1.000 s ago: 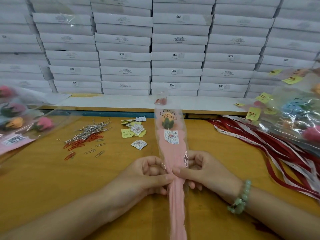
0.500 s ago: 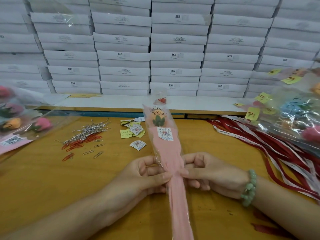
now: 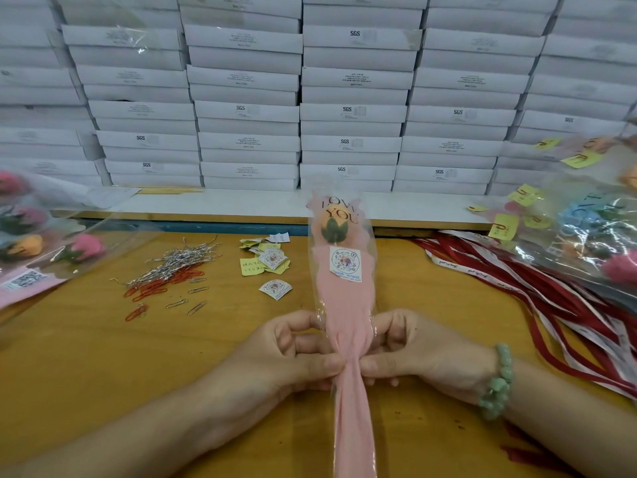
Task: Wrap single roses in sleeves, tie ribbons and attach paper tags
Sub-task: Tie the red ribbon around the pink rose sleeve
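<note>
A single orange rose (image 3: pixel 331 225) stands in a clear and pink sleeve (image 3: pixel 346 305) printed "LOVE YOU", with a round-patterned white sticker (image 3: pixel 345 263) on its front. My left hand (image 3: pixel 296 353) and my right hand (image 3: pixel 413 353) pinch the sleeve from both sides at its narrow waist, thumbs pressed against the gathered pink paper. The sleeve's lower end runs down toward me over the wooden table (image 3: pixel 103 367). Red and white ribbons (image 3: pixel 517 291) lie to the right. Loose paper tags (image 3: pixel 269 262) sit behind my left hand.
A heap of silver and red paper clips (image 3: pixel 169 270) lies at left centre. Wrapped roses are piled at the far left (image 3: pixel 44 250) and far right (image 3: pixel 593 232), the right ones with yellow tags. Stacked white boxes (image 3: pixel 344 108) wall the back.
The sleeve top swung left, then came back upright and nearer the middle. Both hands kept their pinch on its waist and shifted slightly with it.
</note>
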Available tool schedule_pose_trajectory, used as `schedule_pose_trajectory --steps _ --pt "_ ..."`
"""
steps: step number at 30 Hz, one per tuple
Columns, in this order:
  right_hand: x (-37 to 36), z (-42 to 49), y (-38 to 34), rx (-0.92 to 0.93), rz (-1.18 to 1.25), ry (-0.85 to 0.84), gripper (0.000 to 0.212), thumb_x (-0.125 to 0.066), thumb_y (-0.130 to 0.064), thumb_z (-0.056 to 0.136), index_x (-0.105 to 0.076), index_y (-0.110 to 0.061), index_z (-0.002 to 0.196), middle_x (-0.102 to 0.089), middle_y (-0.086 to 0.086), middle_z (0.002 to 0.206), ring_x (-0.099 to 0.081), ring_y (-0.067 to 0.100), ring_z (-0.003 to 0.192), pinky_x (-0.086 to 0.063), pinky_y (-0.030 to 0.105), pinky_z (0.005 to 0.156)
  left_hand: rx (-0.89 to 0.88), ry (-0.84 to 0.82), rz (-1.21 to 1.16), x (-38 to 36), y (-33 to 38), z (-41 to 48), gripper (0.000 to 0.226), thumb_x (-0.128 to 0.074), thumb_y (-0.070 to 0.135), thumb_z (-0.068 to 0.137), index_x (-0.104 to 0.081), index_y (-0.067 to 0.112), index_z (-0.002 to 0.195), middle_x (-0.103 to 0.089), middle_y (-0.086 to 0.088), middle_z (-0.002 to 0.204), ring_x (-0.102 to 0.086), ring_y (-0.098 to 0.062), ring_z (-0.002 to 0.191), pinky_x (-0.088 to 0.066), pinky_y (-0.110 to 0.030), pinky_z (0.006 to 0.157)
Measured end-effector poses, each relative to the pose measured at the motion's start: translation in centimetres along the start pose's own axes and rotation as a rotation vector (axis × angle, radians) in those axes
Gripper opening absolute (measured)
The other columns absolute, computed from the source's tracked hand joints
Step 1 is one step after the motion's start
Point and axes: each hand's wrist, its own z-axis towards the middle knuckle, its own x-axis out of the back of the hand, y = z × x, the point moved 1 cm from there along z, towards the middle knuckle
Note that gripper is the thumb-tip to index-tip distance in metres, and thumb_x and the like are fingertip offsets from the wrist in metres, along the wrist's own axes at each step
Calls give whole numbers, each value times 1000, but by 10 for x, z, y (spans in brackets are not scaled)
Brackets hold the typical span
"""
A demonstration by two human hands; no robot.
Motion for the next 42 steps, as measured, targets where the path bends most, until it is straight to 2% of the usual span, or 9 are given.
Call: schedule_pose_trajectory --steps 8,14,20,23,25,29,32,36,42 --pt "-4 2 3 26 -66 51 20 -70 -16 74 -69 -12 93 -69 6 86 -62 4 65 -43 12 51 -20 -39 -12 0 1 0 80 -95 16 51 -58 -6 118 -49 -48 116 -54 -49 100 -58 -37 76" --pt "-4 2 4 6 -47 56 33 -73 -15 72 -62 -16 103 -73 3 93 -67 9 72 -48 14 53 -71 -49 35 2 -3 2 63 -94 17 56 -65 3 111 -64 -29 116 -62 -40 96 -57 -37 80" --pt "-5 1 5 8 -47 66 35 -71 -5 75 -60 -14 107 -73 -4 90 -67 5 76 -48 13 55 -142 5 160 3 -7 3 61 -92 22 58 -60 0 106 -61 -27 103 -59 -15 71 -45 -17 49" --pt "-4 1 5 31 -39 68 37 -69 -2 76 -57 -12 110 -73 -3 91 -67 6 78 -49 15 56 -178 9 203 2 -9 4 61 -92 31 59 -63 10 107 -61 -24 104 -56 -20 70 -42 -16 44" --pt "-4 1 5 44 -31 60 41 -69 -3 76 -56 -11 114 -72 -1 93 -67 7 79 -50 15 57 -190 9 221 0 -9 3 59 -91 29 61 -61 16 109 -63 -22 106 -55 -25 74 -42 -17 44" --pt "-2 2 7 48 -13 15 36 -65 6 82 -59 -10 114 -72 1 97 -68 8 83 -52 16 62 -166 48 244 -2 -9 2 70 -88 27 58 -52 19 117 -70 1 96 -59 -12 66 -44 -18 45" --pt "2 2 8 49 13 -7 39 -62 12 82 -57 -3 118 -71 6 100 -68 12 85 -53 20 68 -168 53 281 -4 -9 2 68 -86 30 59 -51 24 117 -69 1 93 -59 -12 65 -46 -19 46" --pt "5 3 10 70 24 4 41 -63 9 79 -57 -2 118 -69 12 102 -66 20 91 -53 31 84 -169 51 307 -6 -10 0 58 -84 39 62 -54 36 112 -62 -15 102 -59 -16 68 -47 -20 46" --pt "5 2 10 56 30 37 39 -64 6 77 -57 -8 113 -71 5 99 -66 16 91 -54 28 80 -180 52 347 -6 -11 0 55 -82 45 63 -54 43 110 -63 7 79 -59 -14 62 -46 -21 47"
